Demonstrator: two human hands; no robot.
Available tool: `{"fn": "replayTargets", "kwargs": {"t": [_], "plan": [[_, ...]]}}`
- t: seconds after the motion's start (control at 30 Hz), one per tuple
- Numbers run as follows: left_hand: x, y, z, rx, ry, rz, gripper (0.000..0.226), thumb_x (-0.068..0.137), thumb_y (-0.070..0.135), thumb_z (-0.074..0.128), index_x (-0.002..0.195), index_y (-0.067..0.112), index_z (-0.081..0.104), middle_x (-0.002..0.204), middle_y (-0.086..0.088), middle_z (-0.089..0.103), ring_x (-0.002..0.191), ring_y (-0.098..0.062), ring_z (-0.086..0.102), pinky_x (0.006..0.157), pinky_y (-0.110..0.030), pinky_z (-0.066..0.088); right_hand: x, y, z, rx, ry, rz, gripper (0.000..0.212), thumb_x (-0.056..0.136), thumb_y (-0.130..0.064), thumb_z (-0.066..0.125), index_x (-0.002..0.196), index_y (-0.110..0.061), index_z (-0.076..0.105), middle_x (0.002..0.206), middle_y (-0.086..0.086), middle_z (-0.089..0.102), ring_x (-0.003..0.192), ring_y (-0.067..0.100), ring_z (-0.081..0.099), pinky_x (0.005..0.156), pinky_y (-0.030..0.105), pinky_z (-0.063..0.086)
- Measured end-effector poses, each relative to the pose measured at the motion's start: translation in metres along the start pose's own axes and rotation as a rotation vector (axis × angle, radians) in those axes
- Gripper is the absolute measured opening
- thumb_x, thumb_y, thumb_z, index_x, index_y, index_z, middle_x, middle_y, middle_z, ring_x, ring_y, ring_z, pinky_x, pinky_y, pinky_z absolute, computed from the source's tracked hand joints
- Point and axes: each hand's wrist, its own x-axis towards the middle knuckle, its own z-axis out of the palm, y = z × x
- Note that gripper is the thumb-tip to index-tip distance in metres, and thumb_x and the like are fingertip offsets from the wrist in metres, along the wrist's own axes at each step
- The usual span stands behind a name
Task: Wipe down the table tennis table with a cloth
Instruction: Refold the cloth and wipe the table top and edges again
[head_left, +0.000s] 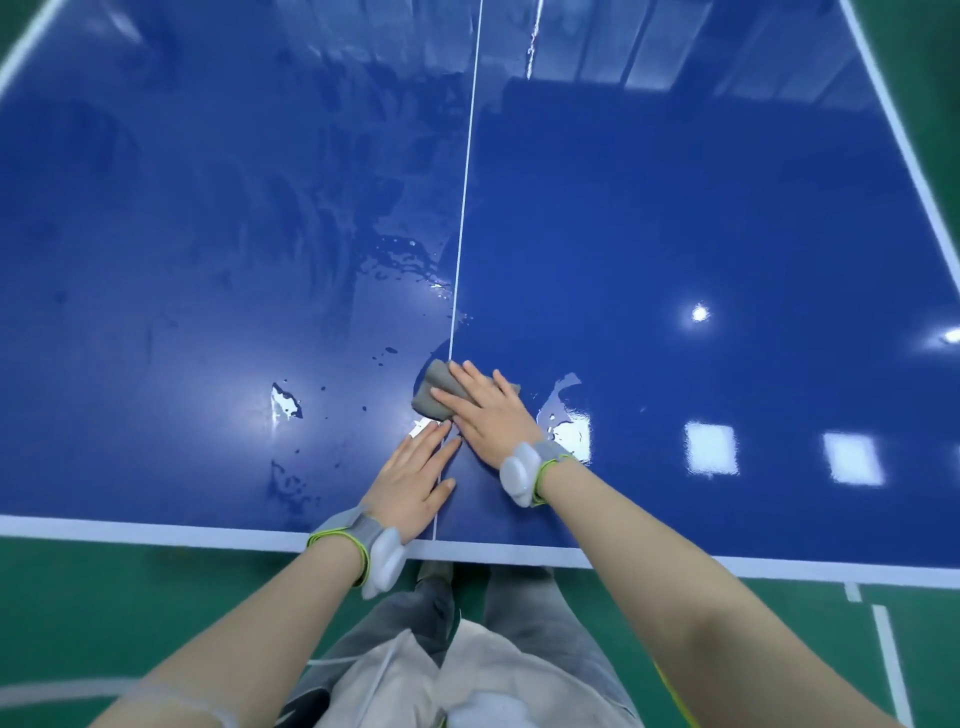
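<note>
Blue table tennis table (675, 218): surface wet, water patches beside the white centre line (464, 208). Right hand (485, 410), fingers straight, presses the grey cloth (434, 397) flat near the near edge. Left hand (413, 486) rests flat, fingers extended, holding nothing.

A glossy blue table tennis table (675, 218) with white edge lines and a thin white centre line (464, 208) stands on a green floor (104, 597). A folded grey cloth (434, 392) and scattered water patches (410, 260) lie on it.
</note>
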Motion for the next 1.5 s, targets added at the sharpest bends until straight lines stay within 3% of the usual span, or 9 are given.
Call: {"fn": "replayTargets", "kwargs": {"t": [0.23, 0.47, 0.53, 0.7, 0.87, 0.93, 1.07, 1.23, 1.5], "plan": [[-0.008, -0.005, -0.002, 0.023, -0.078, -0.003, 0.090, 0.068, 0.058, -0.010, 0.148, 0.019, 0.004, 0.155, 0.004, -0.008, 0.136, -0.003, -0.017, 0.100, -0.011, -0.026, -0.032, 0.017, -0.007, 0.010, 0.187, 0.658, 0.047, 0.104, -0.023, 0.028, 0.150, -0.028, 0.021, 0.160, 0.004, 0.001, 0.147, 0.021, -0.002, 0.116, 0.039, -0.004], [-0.012, -0.004, -0.001, 0.029, -0.106, -0.012, 0.095, 0.063, 0.061, -0.010, 0.148, 0.019, 0.004, 0.156, 0.003, -0.007, 0.143, -0.012, -0.010, 0.104, -0.017, -0.019, -0.053, -0.018, 0.007, 0.003, 0.050, 0.333, 0.051, 0.094, -0.025, 0.025, 0.138, -0.020, 0.049, 0.151, 0.014, 0.033, 0.139, 0.034, 0.031, 0.110, 0.052, 0.023], [-0.015, -0.008, -0.002, 0.044, -0.125, 0.004, 0.090, 0.068, 0.061, -0.006, 0.148, 0.020, 0.004, 0.156, 0.003, -0.007, 0.143, -0.013, -0.010, 0.104, -0.017, -0.018, -0.062, -0.003, 0.003, -0.054, 0.026, 0.244, 0.047, 0.098, -0.021, 0.029, 0.143, -0.021, 0.041, 0.155, 0.011, 0.023, 0.144, 0.031, 0.021, 0.115, 0.047, 0.014], [-0.024, -0.016, -0.001, 0.072, -0.139, 0.033, 0.084, 0.074, 0.060, -0.005, 0.148, 0.021, 0.003, 0.156, 0.005, -0.008, 0.143, -0.012, -0.011, 0.105, -0.018, -0.019, -0.077, 0.018, -0.002, -0.012, 0.214, 0.836, 0.048, 0.104, -0.022, 0.027, 0.150, -0.030, 0.018, 0.160, 0.003, 0.000, 0.147, 0.018, -0.001, 0.116, 0.036, -0.003], [-0.030, -0.015, -0.003, 0.054, -0.136, 0.026, 0.055, 0.101, 0.035, 0.025, 0.148, 0.020, 0.001, 0.156, 0.004, -0.009, 0.143, -0.011, -0.012, 0.106, -0.019, -0.018, -0.063, -0.008, 0.003, 0.026, 0.198, 0.969, 0.050, 0.104, -0.025, 0.025, 0.152, -0.029, 0.011, 0.160, 0.005, -0.008, 0.147, 0.021, -0.007, 0.116, 0.041, -0.004], [-0.030, -0.016, -0.003, 0.077, -0.142, 0.042, 0.058, 0.097, 0.044, 0.015, 0.148, 0.020, 0.001, 0.156, 0.004, -0.010, 0.143, -0.011, -0.012, 0.106, -0.019, -0.018, -0.057, -0.027, 0.009, 0.024, 0.144, 0.868, 0.049, 0.103, -0.024, 0.024, 0.151, -0.028, 0.014, 0.160, 0.007, -0.004, 0.147, 0.023, -0.003, 0.117, 0.044, 0.000], [-0.028, -0.018, -0.001, 0.092, -0.156, 0.033, 0.093, 0.064, 0.058, -0.011, 0.148, 0.018, 0.000, 0.153, 0.006, -0.014, 0.142, -0.009, -0.013, 0.102, -0.016, -0.022, -0.052, -0.071, 0.031, 0.016, 0.119, 0.681, 0.047, 0.084, -0.026, 0.036, 0.122, -0.025, 0.065, 0.136, 0.012, 0.054, 0.123, 0.029, 0.054, 0.095, 0.052, 0.045], [-0.030, -0.016, -0.001, 0.102, -0.144, 0.034, 0.060, 0.094, 0.041, 0.012, 0.148, 0.018, -0.001, 0.156, 0.002, -0.011, 0.143, -0.011, -0.012, 0.104, -0.018, -0.019, -0.072, -0.067, 0.033, -0.057, 0.080, 0.531, 0.046, 0.080, -0.023, 0.041, 0.118, -0.025, 0.066, 0.131, 0.008, 0.059, 0.118, 0.024, 0.059, 0.090, 0.046, 0.050], [-0.046, -0.018, 0.001, 0.039, -0.121, 0.036, 0.055, 0.101, 0.029, 0.028, 0.148, 0.019, 0.001, 0.156, 0.005, -0.011, 0.143, -0.010, -0.012, 0.110, -0.022, -0.014, -0.082, -0.068, 0.035, 0.151, 0.355, 1.085, 0.050, 0.102, -0.019, 0.033, 0.150, -0.026, 0.022, 0.160, 0.008, 0.002, 0.147, 0.024, 0.001, 0.116, 0.042, -0.003]]}}
